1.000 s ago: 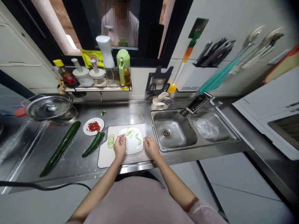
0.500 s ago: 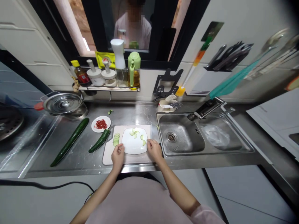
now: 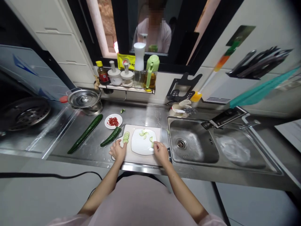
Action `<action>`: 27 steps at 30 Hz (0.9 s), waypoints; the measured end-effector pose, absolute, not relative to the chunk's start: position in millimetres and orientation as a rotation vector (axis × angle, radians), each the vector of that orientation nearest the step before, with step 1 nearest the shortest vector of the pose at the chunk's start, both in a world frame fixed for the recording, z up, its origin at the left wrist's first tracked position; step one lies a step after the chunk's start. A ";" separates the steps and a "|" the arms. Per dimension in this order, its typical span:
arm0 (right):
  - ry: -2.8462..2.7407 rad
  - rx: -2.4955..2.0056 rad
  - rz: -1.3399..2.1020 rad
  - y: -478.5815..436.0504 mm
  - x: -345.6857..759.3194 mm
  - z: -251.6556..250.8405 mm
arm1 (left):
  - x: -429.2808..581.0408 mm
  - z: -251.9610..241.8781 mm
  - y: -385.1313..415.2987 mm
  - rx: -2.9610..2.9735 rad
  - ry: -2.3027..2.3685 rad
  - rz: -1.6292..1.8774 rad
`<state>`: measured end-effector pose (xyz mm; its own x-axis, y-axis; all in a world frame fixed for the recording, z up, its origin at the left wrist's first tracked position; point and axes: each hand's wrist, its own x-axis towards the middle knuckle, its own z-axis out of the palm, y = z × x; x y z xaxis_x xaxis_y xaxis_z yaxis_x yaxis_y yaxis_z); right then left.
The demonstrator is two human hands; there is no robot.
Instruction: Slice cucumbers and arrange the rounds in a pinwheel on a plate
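Note:
A white plate (image 3: 142, 146) with a few cucumber slices (image 3: 144, 134) sits on a pale cutting board (image 3: 129, 128) on the steel counter. My left hand (image 3: 118, 151) rests at the board's left side, fingers curled beside a stack of cucumber slices (image 3: 126, 137). My right hand (image 3: 160, 152) touches the plate's right rim, fingertips pinched near a slice; what it holds, if anything, is too small to tell. A cut cucumber piece (image 3: 111, 137) lies left of the board, and a whole cucumber (image 3: 85, 133) lies farther left.
A small dish of red chilli (image 3: 113, 121) stands behind the cucumbers. A lidded pot (image 3: 84, 99) is at back left, a condiment rack (image 3: 128, 77) on the wall, a sink (image 3: 193, 144) with a tap (image 3: 223, 116) to the right. A black cable (image 3: 47, 175) runs along the counter's front edge. A person's reflection shows in the window.
The camera has swung left, so the scene sits farther right. My left hand drew back from the plate to the board's left side; my right hand moved onto the plate's right rim.

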<state>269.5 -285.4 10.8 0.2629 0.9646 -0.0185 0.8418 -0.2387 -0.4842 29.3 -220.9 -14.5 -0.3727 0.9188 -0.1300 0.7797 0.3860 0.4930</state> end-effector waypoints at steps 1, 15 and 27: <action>-1.641 -2.157 0.448 -285.3 269.2 10.8 | 29.3 -15.4 -220.6 1.486 2.275 0.473; -1.581 -2.098 0.522 -288.2 266.4 11.6 | 33.4 -16.6 -215.1 1.460 2.100 0.622; -1.374 -1.614 0.724 -254.4 234.7 60.4 | 56.8 52.5 -208.3 0.888 1.173 1.026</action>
<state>234.7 -254.4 60.4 0.2206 0.9698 0.1037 0.4627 -0.0104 -0.8864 56.8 -208.3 52.5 0.0788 0.9532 -0.2919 -0.1623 0.3012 0.9397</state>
